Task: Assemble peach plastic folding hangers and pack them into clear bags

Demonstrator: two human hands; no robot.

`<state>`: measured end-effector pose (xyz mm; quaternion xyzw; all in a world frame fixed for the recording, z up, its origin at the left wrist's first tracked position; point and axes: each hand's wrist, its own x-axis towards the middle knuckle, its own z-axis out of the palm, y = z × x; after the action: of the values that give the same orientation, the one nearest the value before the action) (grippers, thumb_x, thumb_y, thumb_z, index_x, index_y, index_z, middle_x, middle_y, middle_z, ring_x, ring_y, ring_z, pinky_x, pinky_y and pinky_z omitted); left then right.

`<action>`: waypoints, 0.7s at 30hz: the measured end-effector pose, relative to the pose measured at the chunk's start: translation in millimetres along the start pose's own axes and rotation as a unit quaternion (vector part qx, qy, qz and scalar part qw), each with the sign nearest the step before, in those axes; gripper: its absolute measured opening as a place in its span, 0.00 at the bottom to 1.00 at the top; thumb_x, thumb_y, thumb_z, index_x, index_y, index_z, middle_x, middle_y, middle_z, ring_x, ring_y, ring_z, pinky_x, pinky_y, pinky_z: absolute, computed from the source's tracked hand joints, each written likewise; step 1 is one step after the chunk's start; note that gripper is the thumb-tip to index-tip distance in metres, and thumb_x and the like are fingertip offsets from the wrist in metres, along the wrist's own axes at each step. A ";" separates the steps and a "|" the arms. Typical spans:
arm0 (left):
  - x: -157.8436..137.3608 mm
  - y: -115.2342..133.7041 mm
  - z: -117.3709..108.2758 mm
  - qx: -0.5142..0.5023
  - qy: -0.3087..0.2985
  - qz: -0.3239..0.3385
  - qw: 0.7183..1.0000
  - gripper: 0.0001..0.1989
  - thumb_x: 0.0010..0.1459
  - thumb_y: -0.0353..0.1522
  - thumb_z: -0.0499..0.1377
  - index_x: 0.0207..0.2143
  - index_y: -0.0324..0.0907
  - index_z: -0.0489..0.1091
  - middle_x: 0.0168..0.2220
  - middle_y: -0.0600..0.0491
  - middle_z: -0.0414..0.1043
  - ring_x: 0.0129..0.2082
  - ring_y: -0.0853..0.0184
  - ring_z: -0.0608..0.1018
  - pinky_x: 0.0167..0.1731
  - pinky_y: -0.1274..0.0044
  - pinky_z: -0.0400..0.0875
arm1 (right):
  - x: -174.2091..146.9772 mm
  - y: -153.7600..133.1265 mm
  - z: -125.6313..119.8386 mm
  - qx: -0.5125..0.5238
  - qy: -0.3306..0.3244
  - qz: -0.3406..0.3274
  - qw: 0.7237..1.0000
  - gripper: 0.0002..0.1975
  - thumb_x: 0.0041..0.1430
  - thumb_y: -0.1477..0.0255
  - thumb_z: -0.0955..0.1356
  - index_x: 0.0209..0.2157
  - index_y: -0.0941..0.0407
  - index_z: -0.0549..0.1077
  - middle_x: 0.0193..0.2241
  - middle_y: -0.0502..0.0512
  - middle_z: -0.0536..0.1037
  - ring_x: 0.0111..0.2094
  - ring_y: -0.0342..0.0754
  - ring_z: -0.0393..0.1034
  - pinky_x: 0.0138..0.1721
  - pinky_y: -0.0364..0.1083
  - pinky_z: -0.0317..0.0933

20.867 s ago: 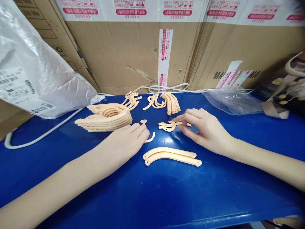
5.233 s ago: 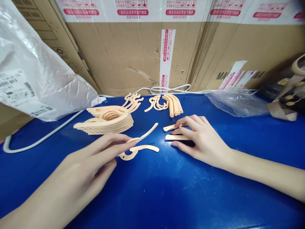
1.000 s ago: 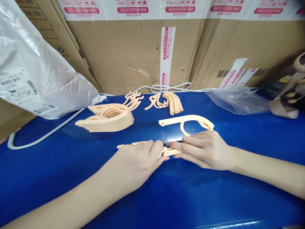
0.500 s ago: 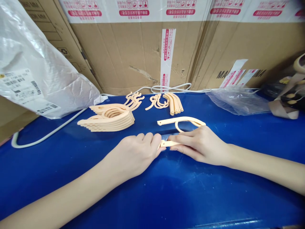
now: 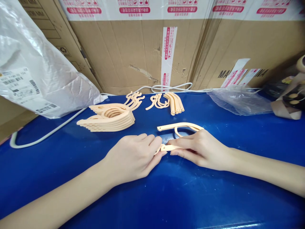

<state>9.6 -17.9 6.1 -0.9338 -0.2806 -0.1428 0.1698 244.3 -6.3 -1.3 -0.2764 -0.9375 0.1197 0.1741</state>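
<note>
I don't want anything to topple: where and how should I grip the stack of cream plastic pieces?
Probably take the stack around its rounded right bend, coming from the front right: layers nest closely there, while the left tips step apart and hooks lie behind.

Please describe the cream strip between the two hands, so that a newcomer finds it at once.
On the glossy blue tabletop, find the bare right hand. From it, a cream, plastic-looking strip points towards the bare left hand. Unlike the curved cream arm behind it, whose end lies free, this strip's tip sits right beside the left hand.
</note>
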 end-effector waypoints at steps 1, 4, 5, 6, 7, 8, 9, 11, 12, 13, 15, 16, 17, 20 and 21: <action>-0.1 0.0 0.7 -0.006 0.004 0.000 1.000 0.14 0.68 0.34 0.45 0.29 0.42 0.61 0.22 0.57 0.62 0.20 0.68 0.68 0.20 0.75 0.53 | 0.2 -0.4 -0.1 0.000 -0.002 0.003 1.000 0.16 0.70 0.67 0.59 0.47 0.55 0.76 0.29 0.53 0.81 0.26 0.43 0.72 0.30 0.42 0.61; 0.3 0.3 1.7 -0.015 0.012 0.001 1.000 0.14 0.68 0.33 0.46 0.29 0.42 0.61 0.21 0.57 0.62 0.20 0.68 0.68 0.20 0.75 0.54 | 0.1 -0.2 0.0 0.006 -0.007 0.007 1.000 0.16 0.70 0.66 0.59 0.46 0.55 0.76 0.30 0.53 0.81 0.26 0.43 0.73 0.30 0.42 0.60; 0.5 0.5 1.8 -0.016 0.013 0.002 1.000 0.14 0.68 0.33 0.46 0.28 0.42 0.61 0.21 0.57 0.62 0.20 0.68 0.68 0.20 0.75 0.54 | -0.1 0.2 0.1 0.008 -0.007 0.006 1.000 0.16 0.70 0.66 0.59 0.46 0.55 0.75 0.30 0.53 0.81 0.27 0.43 0.73 0.29 0.42 0.59; 0.6 0.7 1.8 -0.016 0.015 0.002 1.000 0.14 0.67 0.33 0.46 0.28 0.42 0.61 0.21 0.57 0.62 0.20 0.68 0.68 0.20 0.75 0.54 | -0.3 0.7 0.4 0.010 -0.007 0.006 1.000 0.16 0.70 0.66 0.59 0.46 0.55 0.75 0.30 0.53 0.81 0.27 0.44 0.73 0.28 0.43 0.59; 0.7 0.9 1.7 -0.017 0.014 0.000 1.000 0.14 0.67 0.33 0.46 0.28 0.42 0.61 0.21 0.57 0.62 0.20 0.68 0.68 0.19 0.75 0.54 | -0.6 1.2 0.8 0.010 -0.006 0.004 1.000 0.16 0.70 0.66 0.58 0.47 0.55 0.75 0.30 0.53 0.81 0.27 0.44 0.74 0.28 0.43 0.59; 0.7 1.1 1.5 -0.018 0.014 -0.001 1.000 0.13 0.67 0.33 0.46 0.28 0.42 0.62 0.21 0.57 0.63 0.20 0.67 0.68 0.19 0.75 0.54 | -0.9 1.6 1.2 0.009 -0.004 0.002 1.000 0.16 0.70 0.66 0.58 0.47 0.55 0.75 0.31 0.53 0.81 0.27 0.45 0.74 0.27 0.43 0.58; 0.7 1.2 1.3 -0.021 0.014 -0.003 1.000 0.13 0.67 0.33 0.46 0.28 0.42 0.62 0.21 0.57 0.63 0.20 0.67 0.68 0.19 0.75 0.54 | -1.1 2.0 1.6 0.007 -0.001 -0.001 1.000 0.16 0.70 0.67 0.58 0.48 0.56 0.74 0.31 0.53 0.81 0.27 0.45 0.74 0.27 0.44 0.58; 0.8 1.1 0.7 -0.025 0.013 -0.006 1.000 0.13 0.67 0.33 0.47 0.28 0.42 0.62 0.21 0.57 0.63 0.20 0.67 0.69 0.19 0.75 0.55 | -1.4 2.3 2.3 0.002 0.006 -0.007 1.000 0.16 0.70 0.68 0.59 0.48 0.56 0.74 0.31 0.52 0.81 0.27 0.45 0.74 0.27 0.44 0.59; 0.9 0.9 0.4 -0.025 0.013 -0.006 1.000 0.13 0.67 0.33 0.47 0.28 0.42 0.62 0.21 0.57 0.64 0.20 0.67 0.69 0.19 0.75 0.55 | -1.4 2.3 2.6 0.002 0.009 -0.010 1.000 0.15 0.70 0.68 0.59 0.48 0.56 0.73 0.31 0.52 0.81 0.27 0.45 0.74 0.27 0.44 0.59; 1.0 0.6 0.1 -0.026 0.011 -0.005 1.000 0.14 0.67 0.33 0.47 0.28 0.42 0.63 0.21 0.57 0.63 0.19 0.67 0.69 0.19 0.75 0.55 | -1.3 2.2 2.8 0.001 0.011 -0.013 1.000 0.15 0.70 0.68 0.59 0.48 0.56 0.73 0.31 0.52 0.81 0.27 0.45 0.74 0.28 0.43 0.59; 1.1 0.6 -0.5 -0.036 0.016 -0.002 0.999 0.15 0.68 0.35 0.46 0.28 0.41 0.64 0.20 0.57 0.63 0.19 0.68 0.68 0.19 0.76 0.54 | -1.4 1.7 2.8 0.002 0.012 -0.018 1.000 0.15 0.70 0.68 0.59 0.48 0.57 0.73 0.33 0.52 0.81 0.28 0.44 0.74 0.28 0.43 0.60; 0.9 1.0 -0.9 -0.046 0.017 -0.002 0.999 0.16 0.68 0.36 0.45 0.28 0.41 0.64 0.20 0.57 0.64 0.19 0.68 0.68 0.20 0.76 0.54 | -1.6 1.2 2.7 0.002 0.010 -0.019 1.000 0.15 0.70 0.68 0.59 0.48 0.57 0.73 0.34 0.52 0.81 0.29 0.44 0.74 0.29 0.43 0.61; 0.7 1.9 -1.3 -0.057 0.018 -0.006 0.998 0.17 0.69 0.36 0.45 0.29 0.41 0.65 0.21 0.57 0.64 0.19 0.68 0.68 0.20 0.76 0.54 | -1.9 0.8 2.5 0.000 0.008 -0.019 1.000 0.15 0.70 0.69 0.59 0.48 0.57 0.73 0.35 0.52 0.81 0.30 0.44 0.75 0.29 0.43 0.61; -0.4 6.5 -3.7 -0.098 0.004 -0.054 0.994 0.17 0.69 0.34 0.44 0.29 0.41 0.66 0.22 0.57 0.67 0.21 0.68 0.70 0.21 0.76 0.54 | -2.8 -0.8 2.2 -0.007 0.006 -0.015 1.000 0.16 0.70 0.67 0.59 0.49 0.57 0.73 0.35 0.53 0.81 0.30 0.45 0.75 0.29 0.43 0.62; -0.8 8.3 -4.8 -0.117 -0.006 -0.079 0.990 0.17 0.69 0.33 0.45 0.29 0.42 0.66 0.22 0.57 0.67 0.21 0.68 0.70 0.21 0.76 0.53 | -2.9 -1.2 2.3 -0.013 0.009 -0.016 1.000 0.16 0.70 0.67 0.59 0.50 0.57 0.73 0.34 0.53 0.80 0.29 0.44 0.75 0.28 0.43 0.61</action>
<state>12.9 -26.7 8.2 -0.9229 -0.3362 -0.1821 0.0462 245.2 -9.2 -3.8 -0.2646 -0.9417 0.1023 0.1807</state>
